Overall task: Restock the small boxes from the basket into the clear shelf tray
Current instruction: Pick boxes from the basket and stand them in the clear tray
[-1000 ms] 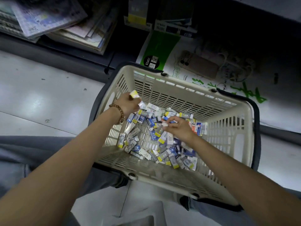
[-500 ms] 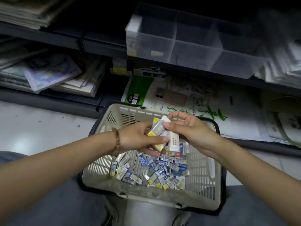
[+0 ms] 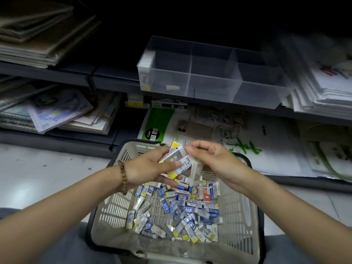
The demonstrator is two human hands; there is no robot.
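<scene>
A beige slotted basket [image 3: 114, 204] sits in front of me with several small white, blue and yellow boxes [image 3: 177, 210] loose on its floor. Over its far rim my left hand [image 3: 148, 168] grips a small stack of white boxes with yellow ends [image 3: 176, 157]. My right hand [image 3: 213, 159] pinches a white box [image 3: 196, 169] at the edge of that stack, hanging downward. The clear divided shelf tray [image 3: 211, 84] stands on the shelf above and beyond both hands; only a small label shows inside its front compartment.
Stacks of paper and card [image 3: 34, 40] lie on the shelf left of the tray, white sheets [image 3: 323, 92] to its right. Magazines [image 3: 57, 113] and a green-and-white packet [image 3: 160, 122] lie on the lower shelf. The pale floor [image 3: 38, 172] lies to the left.
Both hands lifted out of the basket and came together over its far rim, boxes gathered in the left hand. My view tilted up, bringing the clear tray into sight.
</scene>
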